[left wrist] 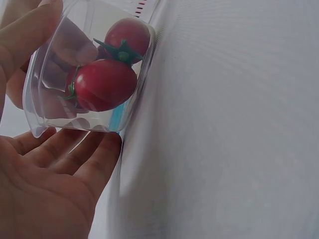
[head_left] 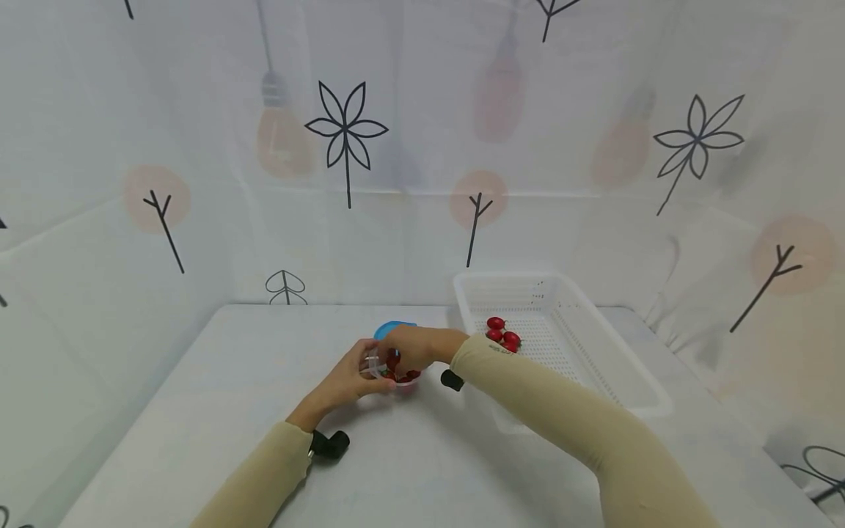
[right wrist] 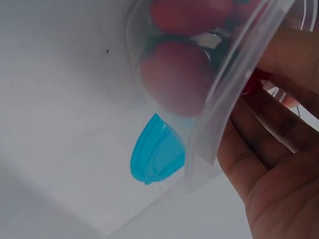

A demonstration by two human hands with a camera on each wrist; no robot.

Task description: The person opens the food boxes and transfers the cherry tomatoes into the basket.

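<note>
A clear plastic container [left wrist: 37,112] with red cherry tomatoes [left wrist: 107,84] in it stands on the white table. My left hand [head_left: 346,380] holds it from the left side, thumb in front and fingers behind. From above, my right hand [head_left: 414,347] reaches into the container's mouth. A small red tomato [right wrist: 252,84] shows between its fingertips, partly hidden by the fingers and the container wall. Just behind the container lies a blue lid [right wrist: 157,152].
To the right stands a white perforated plastic basket [head_left: 617,345], with several red tomatoes [head_left: 495,323] near its left side. The right forearm passes in front of it. A patterned white cloth [head_left: 409,242] hangs behind the table.
</note>
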